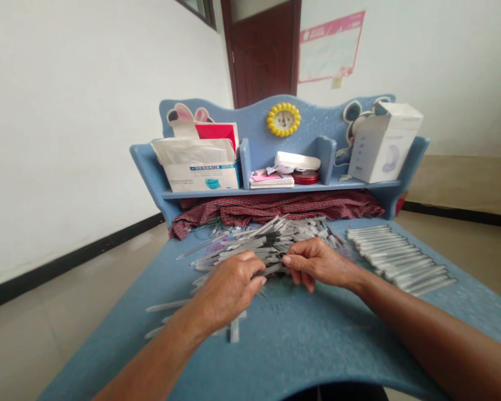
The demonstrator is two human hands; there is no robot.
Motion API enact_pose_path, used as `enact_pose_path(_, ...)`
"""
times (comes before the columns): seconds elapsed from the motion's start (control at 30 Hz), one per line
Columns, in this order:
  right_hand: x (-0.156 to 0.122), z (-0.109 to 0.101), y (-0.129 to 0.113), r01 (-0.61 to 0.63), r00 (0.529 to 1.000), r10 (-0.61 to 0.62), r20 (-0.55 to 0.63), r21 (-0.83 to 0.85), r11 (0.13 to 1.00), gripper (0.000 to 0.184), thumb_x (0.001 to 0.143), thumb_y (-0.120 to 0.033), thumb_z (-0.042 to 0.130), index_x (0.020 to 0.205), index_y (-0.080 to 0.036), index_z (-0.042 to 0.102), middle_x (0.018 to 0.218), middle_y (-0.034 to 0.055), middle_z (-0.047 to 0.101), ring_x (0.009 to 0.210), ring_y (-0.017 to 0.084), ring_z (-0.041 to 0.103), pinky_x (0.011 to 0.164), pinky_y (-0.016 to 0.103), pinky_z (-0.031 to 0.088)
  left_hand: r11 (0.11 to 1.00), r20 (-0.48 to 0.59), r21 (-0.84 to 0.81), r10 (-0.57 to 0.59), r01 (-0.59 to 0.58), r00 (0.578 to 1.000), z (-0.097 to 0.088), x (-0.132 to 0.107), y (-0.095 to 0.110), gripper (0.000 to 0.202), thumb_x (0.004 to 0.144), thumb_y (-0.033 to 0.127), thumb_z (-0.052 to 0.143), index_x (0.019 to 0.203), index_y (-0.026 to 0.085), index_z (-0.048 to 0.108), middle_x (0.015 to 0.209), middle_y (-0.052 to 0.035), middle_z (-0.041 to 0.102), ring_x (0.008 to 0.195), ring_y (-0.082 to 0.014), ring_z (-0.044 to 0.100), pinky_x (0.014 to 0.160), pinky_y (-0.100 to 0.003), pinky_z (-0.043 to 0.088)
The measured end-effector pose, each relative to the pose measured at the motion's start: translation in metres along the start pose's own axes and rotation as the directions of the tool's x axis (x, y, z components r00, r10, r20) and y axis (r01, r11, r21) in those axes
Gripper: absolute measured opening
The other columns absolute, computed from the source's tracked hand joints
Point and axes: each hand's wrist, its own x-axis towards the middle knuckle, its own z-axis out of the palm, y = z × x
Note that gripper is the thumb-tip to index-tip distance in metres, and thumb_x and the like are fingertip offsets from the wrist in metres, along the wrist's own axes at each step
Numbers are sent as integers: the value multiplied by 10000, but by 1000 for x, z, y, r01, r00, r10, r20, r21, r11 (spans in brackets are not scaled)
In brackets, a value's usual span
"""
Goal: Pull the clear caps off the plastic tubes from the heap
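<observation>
My left hand [235,284] is closed around a slim, pale pen [273,269] at the front of a heap. My right hand [315,263] pinches the other end of this pen between thumb and fingers, so it lies between both hands. Just behind them spreads a loose pile of translucent pens [254,243], some with dark parts. More pens [167,306] lie partly hidden beneath my left hand and forearm. Over on the right, several pens [396,257] are laid side by side in a neat slanting row.
The blue desk [300,345] has a raised shelf [275,193] at its back. On it stand a mask box [204,175], a small stack of papers [271,181], a red round tin [306,177] and a white box [384,145]. A checked cloth [284,206] lies bunched below the shelf.
</observation>
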Motion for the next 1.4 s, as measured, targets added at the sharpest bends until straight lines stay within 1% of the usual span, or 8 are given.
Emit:
enact_pose_path(0.13, 0, -7, -2, 7, 998, -13, -58, -90, 996, 327, 831, -414, 496, 628, -159, 484, 503, -32, 545, 324, 60, 461, 329, 161, 310, 996, -164, -38, -88, 83, 982, -6, 2, -3, 142, 798, 221, 534, 819, 146, 653, 821, -55, 609, 780, -188, 581, 719, -304, 436)
enact_pose_path(0.27, -2, -4, 0, 59, 996, -72, -43, -261, 964, 224, 835, -308, 486, 676, -155, 522, 531, -46, 500, 374, 51, 438, 380, 164, 306, 964, -338, -135, -261, 228, 904, -16, 3, -5, 152, 750, 269, 590, 794, 145, 666, 801, -41, 612, 702, -160, 584, 657, -276, 441)
enact_pose_path(0.43, -8, 16, 2, 250, 966, -241, 98, -600, 760, 118, 825, -205, 489, 780, -175, 594, 592, -36, 509, 521, 69, 434, 512, 190, 301, 946, -466, -222, -316, 237, 826, -16, 4, -5, 134, 717, 272, 622, 764, 155, 667, 677, 1, 575, 616, -127, 550, 594, -240, 423)
enact_pose_path(0.53, -9, 28, 2, 305, 950, -260, 175, -705, 641, 141, 839, -197, 465, 750, -178, 573, 611, -20, 535, 532, 80, 434, 524, 211, 280, 917, -466, -327, -368, 230, 804, -13, 4, -4, 122, 699, 271, 639, 740, 156, 652, 650, 13, 579, 588, -115, 536, 560, -223, 415)
enact_pose_path(0.73, -2, 40, -6, 341, 937, -243, 250, -802, 491, 254, 899, -229, 367, 751, -185, 569, 633, 16, 598, 544, 103, 494, 512, 231, 262, 780, -401, -600, -484, 176, 778, -11, 7, -1, 94, 674, 240, 660, 694, 156, 623, 579, 39, 579, 539, -99, 534, 503, -187, 401)
enact_pose_path(0.97, 21, 59, -31, 287, 958, -84, 274, -914, 288, 277, 879, -267, 378, 854, -167, 635, 750, 111, 691, 656, 207, 641, 536, 257, 363, 733, -400, -666, -506, 137, 764, -12, 6, -3, 90, 664, 228, 670, 658, 156, 616, 563, 39, 575, 536, -99, 534, 504, -184, 397)
enact_pose_path(1.13, 35, 74, -35, 229, 971, 9, 239, -940, 251, 244, 824, -241, 430, 879, -139, 645, 799, 165, 702, 759, 292, 674, 617, 343, 479, 750, -393, -647, -484, 139, 782, -10, 4, -6, 75, 679, 209, 650, 663, 156, 599, 567, 41, 561, 540, -96, 530, 516, -187, 405)
enact_pose_path(1.4, 36, 71, -40, 251, 956, 90, 278, -939, 234, 252, 758, -124, 441, 905, -103, 644, 803, 188, 701, 761, 276, 683, 636, 338, 503, 716, -353, -680, -507, 156, 787, -10, 3, -8, 85, 680, 223, 645, 660, 156, 597, 574, 33, 565, 548, -105, 530, 524, -202, 408)
